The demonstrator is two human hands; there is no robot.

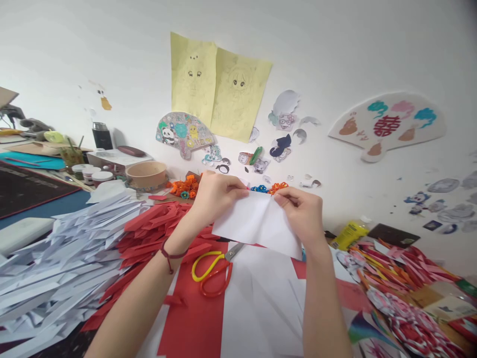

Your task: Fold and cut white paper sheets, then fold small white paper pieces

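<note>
A white sheet of paper (257,221) with a crease down its middle hangs between my two hands, above the table. My left hand (219,194) pinches its upper left edge; my right hand (301,211) pinches the upper right edge. Below the sheet lie scissors (212,271) with one yellow and one red handle loop, their blade tips hidden under the paper. They rest across red paper (197,318) and white paper (263,303) spread on the table.
To the left are piles of folded white strips (74,263) and red strips (152,233). Orange paper flowers (186,186) and a round tub (146,174) stand behind. On the right lie a yellow bottle (350,232) and braided red, pink and white pieces (413,318).
</note>
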